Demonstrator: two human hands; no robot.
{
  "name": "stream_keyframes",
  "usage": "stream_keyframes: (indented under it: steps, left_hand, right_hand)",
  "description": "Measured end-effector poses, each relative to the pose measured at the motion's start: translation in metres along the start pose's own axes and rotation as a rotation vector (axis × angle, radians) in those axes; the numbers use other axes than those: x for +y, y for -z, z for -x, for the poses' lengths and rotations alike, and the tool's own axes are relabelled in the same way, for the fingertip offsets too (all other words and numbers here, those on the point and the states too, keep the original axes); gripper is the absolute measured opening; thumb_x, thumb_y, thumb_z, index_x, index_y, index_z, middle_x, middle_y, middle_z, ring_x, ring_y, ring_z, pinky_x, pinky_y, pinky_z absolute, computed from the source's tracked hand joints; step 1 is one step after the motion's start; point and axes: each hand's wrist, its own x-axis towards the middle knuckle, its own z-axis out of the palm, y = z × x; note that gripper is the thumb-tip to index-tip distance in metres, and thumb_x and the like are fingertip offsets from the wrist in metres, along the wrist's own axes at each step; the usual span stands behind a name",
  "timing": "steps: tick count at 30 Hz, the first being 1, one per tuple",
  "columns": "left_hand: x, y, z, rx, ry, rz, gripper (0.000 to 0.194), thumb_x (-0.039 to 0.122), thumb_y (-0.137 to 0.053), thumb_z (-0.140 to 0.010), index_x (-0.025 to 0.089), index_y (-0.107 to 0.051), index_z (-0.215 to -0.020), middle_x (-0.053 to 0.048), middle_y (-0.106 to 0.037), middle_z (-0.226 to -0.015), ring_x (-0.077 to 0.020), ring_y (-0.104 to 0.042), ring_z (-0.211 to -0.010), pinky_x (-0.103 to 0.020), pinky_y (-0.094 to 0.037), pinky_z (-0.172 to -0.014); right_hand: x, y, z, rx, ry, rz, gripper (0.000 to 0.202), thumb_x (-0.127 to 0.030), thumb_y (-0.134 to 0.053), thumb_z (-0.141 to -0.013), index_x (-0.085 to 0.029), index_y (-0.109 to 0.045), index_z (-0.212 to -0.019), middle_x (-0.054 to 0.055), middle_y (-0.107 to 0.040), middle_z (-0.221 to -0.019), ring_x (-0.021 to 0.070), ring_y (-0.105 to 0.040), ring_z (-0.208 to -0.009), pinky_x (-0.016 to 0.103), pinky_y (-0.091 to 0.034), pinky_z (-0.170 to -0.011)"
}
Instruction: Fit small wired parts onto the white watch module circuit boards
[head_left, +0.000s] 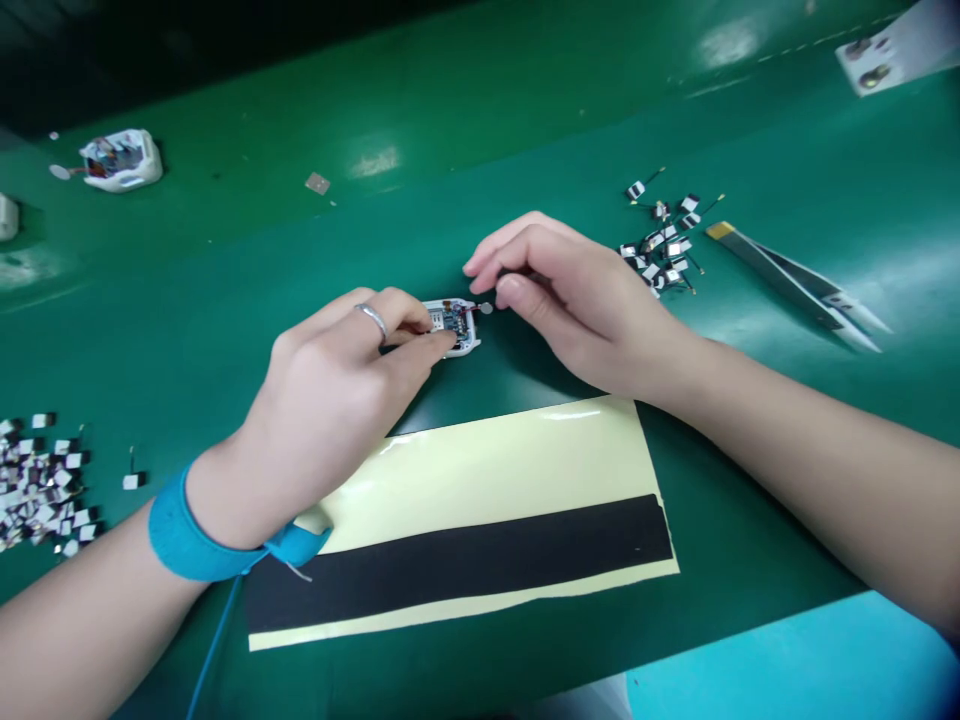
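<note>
A small white device housing [466, 341] with an exposed circuit board lies on the green mat, pinched between the thumb and fingers of my left hand [337, 370]. Those fingers cover its left part. From its right side a short red wire leads to a small round silver disc [486, 309]. My right hand [577, 300] hovers just right of the disc, fingers curved and thumb apart from them, with nothing visible in its grasp. My left hand wears a ring, and a blue wrist strap [202, 530] with a cord circles that wrist.
Below my hands lies a yellow sheet [517, 460] with a black strip [465, 560]. Tweezers [795, 280] rest at right beside several small wired parts [667, 245]. A pile of similar parts [45, 480] is at left. Another open housing [124, 160] sits upper left.
</note>
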Motion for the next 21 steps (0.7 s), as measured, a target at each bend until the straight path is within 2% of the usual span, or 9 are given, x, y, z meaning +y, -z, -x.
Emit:
stream_keyframes:
  steps: [3,7,10,16,21]
  left_hand:
    - [-0.001,-0.002,0.002,0.011,-0.042,-0.013,0.019,0.019,-0.045,-0.085,0.02,-0.064,-0.084,-0.004,-0.062,-0.082,-0.0164,-0.057,-0.071,-0.028,-0.048,-0.059]
    - [-0.003,-0.005,0.003,0.043,-0.077,-0.031,0.016,0.018,-0.048,-0.083,0.019,-0.064,-0.083,-0.004,-0.061,-0.082,-0.0163,-0.056,-0.07,-0.027,-0.047,-0.058]
    - [-0.003,-0.005,0.003,0.044,-0.084,-0.036,0.016,0.014,-0.047,-0.082,0.017,-0.063,-0.082,-0.005,-0.061,-0.081,-0.0166,-0.057,-0.073,-0.025,-0.047,-0.058]
    - [-0.002,-0.005,0.003,-0.009,-0.044,-0.026,0.026,0.013,-0.037,-0.085,0.018,-0.062,-0.079,-0.004,-0.059,-0.079,-0.0154,-0.056,-0.073,-0.025,-0.046,-0.061]
    - [-0.002,-0.004,0.002,-0.035,-0.04,-0.027,0.028,0.012,-0.036,-0.085,0.017,-0.062,-0.077,-0.004,-0.058,-0.074,-0.0156,-0.056,-0.073,-0.025,-0.046,-0.061]
  right_hand:
    - [-0.003,0.006,0.0,0.136,-0.021,-0.005,0.017,-0.028,-0.043,-0.087,-0.02,-0.057,-0.084,0.004,-0.055,-0.096,0.016,-0.053,-0.096,0.032,-0.048,-0.083]
    - [-0.018,0.008,0.003,0.248,-0.041,-0.12,0.008,-0.02,-0.057,-0.079,-0.021,-0.062,-0.085,0.0,-0.061,-0.085,0.0127,-0.058,-0.082,0.027,-0.051,-0.072]
    - [-0.027,0.003,0.006,0.28,-0.06,-0.188,0.007,-0.017,-0.061,-0.075,-0.023,-0.063,-0.079,-0.003,-0.066,-0.08,0.0119,-0.061,-0.075,0.026,-0.052,-0.066]
    - [-0.027,-0.008,0.006,0.291,0.041,0.014,0.003,-0.023,-0.063,-0.074,-0.025,-0.061,-0.075,-0.005,-0.067,-0.076,0.0115,-0.061,-0.066,0.025,-0.052,-0.058]
    - [-0.028,-0.009,0.006,0.305,0.078,0.077,0.005,-0.023,-0.063,-0.074,-0.027,-0.059,-0.074,-0.004,-0.067,-0.075,0.0121,-0.061,-0.063,0.025,-0.052,-0.056]
